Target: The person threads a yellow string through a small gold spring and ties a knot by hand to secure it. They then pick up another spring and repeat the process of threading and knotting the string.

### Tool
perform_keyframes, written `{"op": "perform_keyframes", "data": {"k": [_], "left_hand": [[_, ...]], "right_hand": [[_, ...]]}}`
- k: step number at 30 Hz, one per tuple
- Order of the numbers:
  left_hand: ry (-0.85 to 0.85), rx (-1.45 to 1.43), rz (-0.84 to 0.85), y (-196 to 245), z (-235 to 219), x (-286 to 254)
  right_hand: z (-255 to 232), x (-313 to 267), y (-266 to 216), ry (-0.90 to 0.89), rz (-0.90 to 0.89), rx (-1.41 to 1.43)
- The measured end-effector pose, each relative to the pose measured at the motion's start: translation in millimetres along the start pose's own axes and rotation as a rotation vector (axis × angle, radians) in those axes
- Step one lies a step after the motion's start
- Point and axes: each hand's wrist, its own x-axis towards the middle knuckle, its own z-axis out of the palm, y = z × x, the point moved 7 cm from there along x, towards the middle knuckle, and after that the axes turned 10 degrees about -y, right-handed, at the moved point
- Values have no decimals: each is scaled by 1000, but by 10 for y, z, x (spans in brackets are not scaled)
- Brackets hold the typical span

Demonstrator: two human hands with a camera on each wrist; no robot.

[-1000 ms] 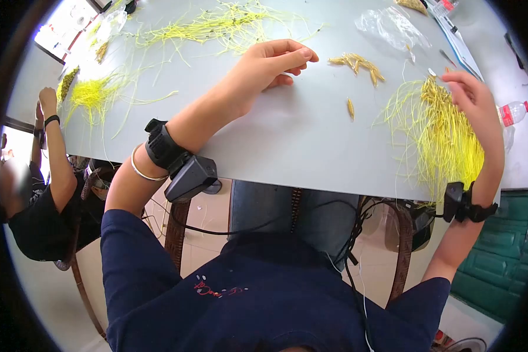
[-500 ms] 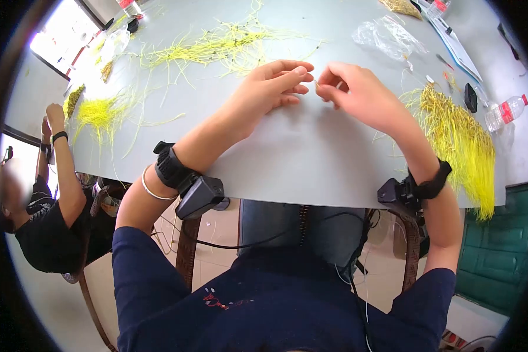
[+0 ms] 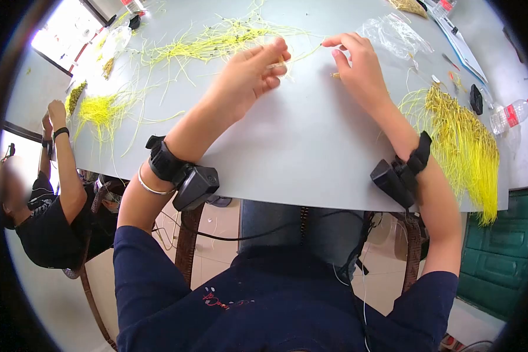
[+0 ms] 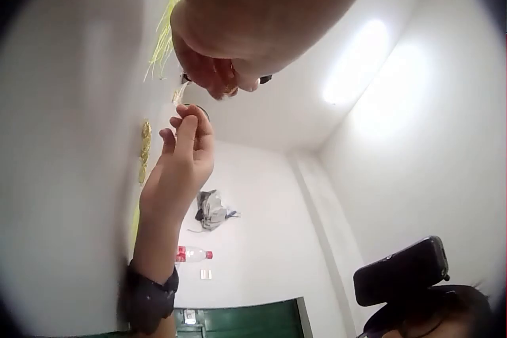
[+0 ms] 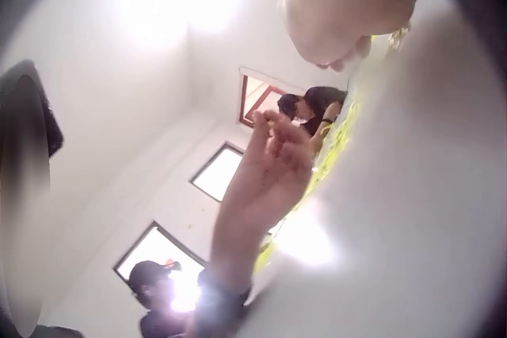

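In the head view my left hand (image 3: 246,76) pinches a small gold piece (image 3: 281,60), mostly hidden by the fingers. My right hand (image 3: 358,67) is to its right, over the table, thumb apart from the index finger. That index fingertip is right at the dark end of a thin yellow strand (image 3: 306,55), which runs back toward the left hand. The left wrist view shows the right hand (image 4: 181,156) just below the left hand (image 4: 214,61). Gold ear-shaped pieces (image 3: 335,75) lie on the table, largely behind the right hand.
Yellow strands (image 3: 211,46) spread across the back of the table. A bundle of gold-headed yellow strands (image 3: 463,135) hangs over the right front edge. A clear plastic bag (image 3: 393,35), a bottle (image 3: 510,116) and a clipboard (image 3: 460,44) lie to the right. Another person (image 3: 47,217) sits at left.
My right hand came from the bundle at the right to meet the left hand, then moved up and right to the strand end. The left hand now holds the gold piece and has drawn slightly left.
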Motion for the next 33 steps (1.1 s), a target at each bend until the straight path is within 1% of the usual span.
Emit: {"op": "perform_keyframes", "data": {"k": [1,2,3,4,6,7,9,11,13,16,18,19,20,21,22,24,26,27,28,29,30,31,32,33], "left_hand": [[-129,-145,-70,-87,61,23],[-71,-154,-128,-109,133,0],[-74,-153,-131,-99,188,-13],[-61,-123,-145,-98,212,-27],[-45,-94,-160,-99,204,-35],[-63,-75,-135,-80,204,-30],[-74,-58,-107,-47,206,-40],[-13,4,-103,-21,194,-61],[-10,22,-77,-51,159,-34],[-21,89,-40,-17,154,-19],[-31,133,-30,-3,134,-19],[-70,141,-20,-7,132,-14],[-109,148,-10,-9,153,-10],[-111,146,-10,-12,166,-13],[-106,140,-28,-15,179,-22],[-101,135,-46,-9,182,-32],[-192,189,-73,-10,223,-43],[-193,190,-73,-13,240,-38],[-169,387,17,58,261,-29],[-143,583,109,132,283,-28],[-144,586,110,136,275,-19],[-97,783,224,222,278,-32],[-47,977,339,295,293,-58],[-45,976,334,283,268,-51]], "right_hand": [[78,29,87,2,0,0],[112,48,53,57,-116,-117],[135,29,26,111,-230,-235],[133,30,39,112,-227,-235],[234,57,63,-40,-225,-244],[189,60,16,-41,-227,-242],[144,69,-30,-142,-172,-240],[159,72,-4,-148,-176,-219],[171,64,-10,-151,-174,-197],[111,56,-125,-123,-216,-237],[46,54,-141,-82,-130,-89],[42,38,-143,-83,-130,-89],[16,12,-157,-43,-142,-164],[-7,-14,-166,-2,-153,-239],[-2,-33,-133,-2,-151,-241],[116,-42,-4,-140,-93,-291],[133,-29,-10,-140,-124,-309],[140,-26,-32,-140,-157,-328],[120,-29,-80,-137,-155,-329],[83,-31,-152,-151,-129,-198],[45,-29,-225,-163,-105,-67],[-15,-37,-330,-162,-105,-64],[-10,-48,-342,-264,18,205],[60,-81,-319,-366,143,474]]}}
